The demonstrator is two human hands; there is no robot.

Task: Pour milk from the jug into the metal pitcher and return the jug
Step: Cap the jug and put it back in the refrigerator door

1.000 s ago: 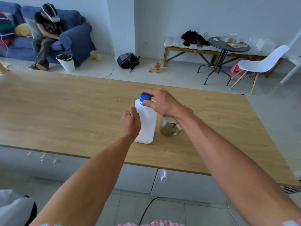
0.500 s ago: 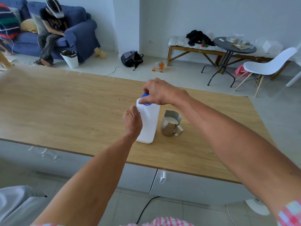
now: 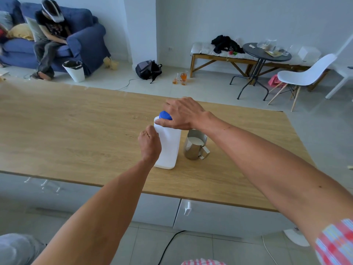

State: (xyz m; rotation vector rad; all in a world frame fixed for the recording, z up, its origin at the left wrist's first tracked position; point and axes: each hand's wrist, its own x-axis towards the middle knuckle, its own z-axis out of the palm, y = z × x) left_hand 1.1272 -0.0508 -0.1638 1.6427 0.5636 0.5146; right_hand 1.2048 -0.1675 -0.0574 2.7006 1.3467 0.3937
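Note:
A white plastic milk jug [image 3: 169,148] stands upright on the wooden table [image 3: 76,131]. Its blue cap [image 3: 164,115] is on top, partly covered by my right hand [image 3: 183,114], whose fingers wrap over it. My left hand [image 3: 150,145] grips the jug's left side where the handle is. Just right of the jug stands the metal pitcher [image 3: 195,146], upright, with white milk inside and its handle pointing toward me.
The table's near edge runs just below the jug, with white drawers underneath. Beyond the table a person sits on a blue sofa [image 3: 84,41]; a white bin [image 3: 74,70], a backpack [image 3: 148,69], glasses on the floor, a round black table [image 3: 265,54] and a white chair [image 3: 305,73] stand further back.
My right hand has turned on the blue cap, fingers shifting around it. The view shifted slightly and the pitcher's milk came into sight. Jug and left hand have stayed in place.

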